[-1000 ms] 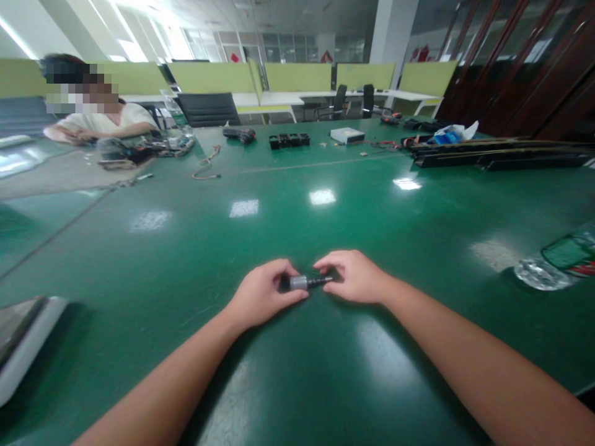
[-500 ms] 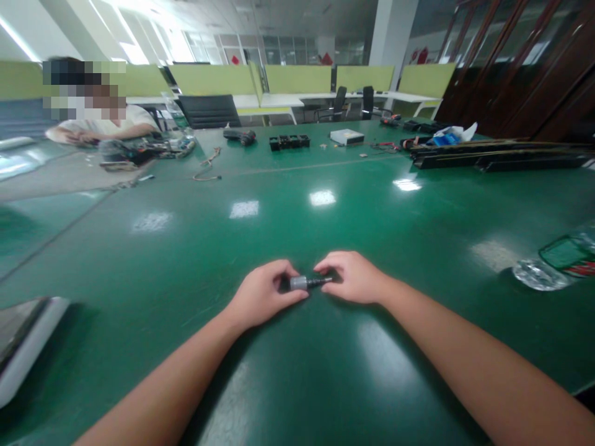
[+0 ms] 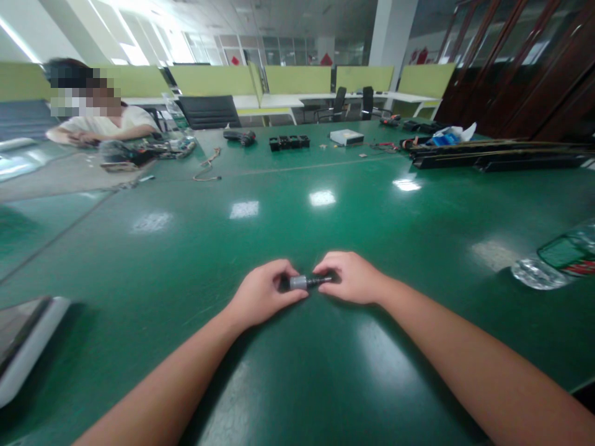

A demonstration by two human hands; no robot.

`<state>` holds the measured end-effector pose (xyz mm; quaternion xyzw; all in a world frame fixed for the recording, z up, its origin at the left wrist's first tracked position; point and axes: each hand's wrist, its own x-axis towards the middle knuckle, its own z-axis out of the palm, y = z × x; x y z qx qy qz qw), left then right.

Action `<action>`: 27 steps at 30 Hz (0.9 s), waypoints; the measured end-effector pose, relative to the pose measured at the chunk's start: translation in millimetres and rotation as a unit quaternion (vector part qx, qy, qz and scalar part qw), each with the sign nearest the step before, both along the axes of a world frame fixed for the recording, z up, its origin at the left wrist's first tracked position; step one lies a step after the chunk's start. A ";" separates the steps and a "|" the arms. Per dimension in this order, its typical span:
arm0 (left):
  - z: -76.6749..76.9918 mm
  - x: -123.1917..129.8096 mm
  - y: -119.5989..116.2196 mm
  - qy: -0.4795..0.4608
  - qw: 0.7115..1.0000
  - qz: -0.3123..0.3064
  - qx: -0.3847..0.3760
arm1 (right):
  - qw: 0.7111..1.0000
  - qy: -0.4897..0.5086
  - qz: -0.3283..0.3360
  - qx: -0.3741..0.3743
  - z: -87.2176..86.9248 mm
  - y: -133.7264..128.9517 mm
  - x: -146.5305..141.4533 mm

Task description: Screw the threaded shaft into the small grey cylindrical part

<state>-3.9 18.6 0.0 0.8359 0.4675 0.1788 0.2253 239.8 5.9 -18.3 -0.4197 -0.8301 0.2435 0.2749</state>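
A small cylindrical object (image 3: 299, 282), grey at its left part and with a thin dark shaft to the right, lies level just above or on the green table (image 3: 279, 235). My left hand (image 3: 266, 293) curls round its grey end, thumb in front and fingers behind. Around the tip of the dark shaft are the thumb and bent fingers of my right hand (image 3: 349, 277), with a gap between them; whether they touch the tip cannot be made out.
A clear plastic bottle (image 3: 553, 260) lies at the right. At the left edge is a silver-edged device (image 3: 35, 347). Black parts (image 3: 289, 142), a metal box (image 3: 346, 136) and long black rails (image 3: 493, 156) are farther back. A person (image 3: 111, 124) sits at the far left.
The seated person's head has shifted slightly. My hands and the small object look almost unmoved.
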 end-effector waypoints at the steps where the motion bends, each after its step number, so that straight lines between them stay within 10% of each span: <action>1: -0.3 -0.1 0.1 0.000 1.000 0.000 0.000 | 1.000 0.001 0.001 -0.001 -0.2 0.3 0.0; 27: -0.1 0.1 0.0 0.000 1.000 0.001 0.001 | 1.000 -0.018 0.013 0.019 0.7 -0.1 -2.7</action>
